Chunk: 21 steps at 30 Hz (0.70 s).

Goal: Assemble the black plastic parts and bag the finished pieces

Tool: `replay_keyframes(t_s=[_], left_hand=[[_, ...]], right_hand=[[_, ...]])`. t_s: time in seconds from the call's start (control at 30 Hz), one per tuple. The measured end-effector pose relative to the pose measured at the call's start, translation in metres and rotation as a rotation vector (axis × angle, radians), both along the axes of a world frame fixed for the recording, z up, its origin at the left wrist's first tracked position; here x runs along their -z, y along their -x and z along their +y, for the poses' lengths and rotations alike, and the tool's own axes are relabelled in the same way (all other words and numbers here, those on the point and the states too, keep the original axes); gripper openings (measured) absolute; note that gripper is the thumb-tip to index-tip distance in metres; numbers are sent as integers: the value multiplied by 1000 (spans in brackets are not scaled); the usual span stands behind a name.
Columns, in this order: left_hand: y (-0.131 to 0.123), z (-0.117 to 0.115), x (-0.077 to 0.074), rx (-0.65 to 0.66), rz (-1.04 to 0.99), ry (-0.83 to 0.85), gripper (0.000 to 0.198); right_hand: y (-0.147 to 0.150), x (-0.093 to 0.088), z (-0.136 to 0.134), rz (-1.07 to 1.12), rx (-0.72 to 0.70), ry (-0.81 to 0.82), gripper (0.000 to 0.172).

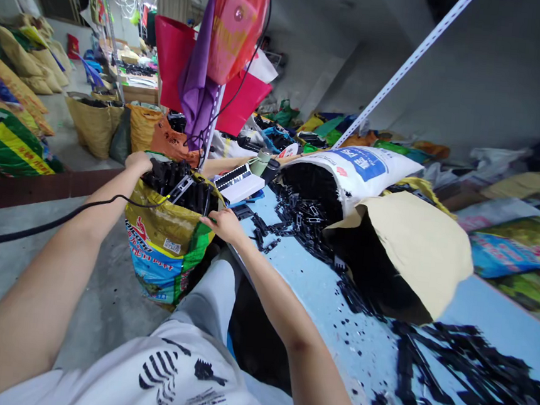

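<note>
A yellow, green and blue printed woven sack (159,253) stands upright on the floor in front of me, left of the table. Black plastic parts (199,196) fill it up to its mouth. My left hand (138,162) is closed on the far left of the sack's rim, its fingertips partly hidden. With thumb and fingers pinched, my right hand (225,224) grips the near right of the rim. A black cable (75,214) runs from the left edge across my left forearm to the sack's mouth.
On the blue tabletop (308,300), black plastic parts (306,215) spill from a white sack (362,173). A beige paper sack (417,247) lies nearby, with longer black pieces (486,379) at the right. Red and purple cloths (197,86) hang by a post; filled sacks (94,124) stand at left.
</note>
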<state>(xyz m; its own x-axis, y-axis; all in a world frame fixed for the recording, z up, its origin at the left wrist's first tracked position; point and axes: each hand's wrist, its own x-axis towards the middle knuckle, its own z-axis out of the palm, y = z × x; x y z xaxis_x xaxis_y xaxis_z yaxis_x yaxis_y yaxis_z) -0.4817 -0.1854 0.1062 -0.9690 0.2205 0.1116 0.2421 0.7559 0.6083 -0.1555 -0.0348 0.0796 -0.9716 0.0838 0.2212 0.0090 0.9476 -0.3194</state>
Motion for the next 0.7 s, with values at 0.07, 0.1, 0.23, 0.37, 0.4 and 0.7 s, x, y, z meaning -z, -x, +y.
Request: replay_keyframes(t_s=[0.07,0.1,0.23,0.37,0.4,0.7], left_hand=[[4,-5,1,-116,32,71,37],[6,-4,-1,-159,49,93,35],[12,10,-24,-149,252,91,35],[14,23,-58,-14,540,117,42],[12,23,-62,23,568,136,43],[-18,-8,-6,226,449,392,38]], right_hand=[[-4,5,-1,-5,-10,-81,49],[-6,7,-1,-5,-17,-100,47],[-14,14,0,12,-36,-136,43],[-16,23,0,30,-33,-166,39],[-15,26,-1,33,-26,-168,38],[-19,59,-21,127,114,-44,26]])
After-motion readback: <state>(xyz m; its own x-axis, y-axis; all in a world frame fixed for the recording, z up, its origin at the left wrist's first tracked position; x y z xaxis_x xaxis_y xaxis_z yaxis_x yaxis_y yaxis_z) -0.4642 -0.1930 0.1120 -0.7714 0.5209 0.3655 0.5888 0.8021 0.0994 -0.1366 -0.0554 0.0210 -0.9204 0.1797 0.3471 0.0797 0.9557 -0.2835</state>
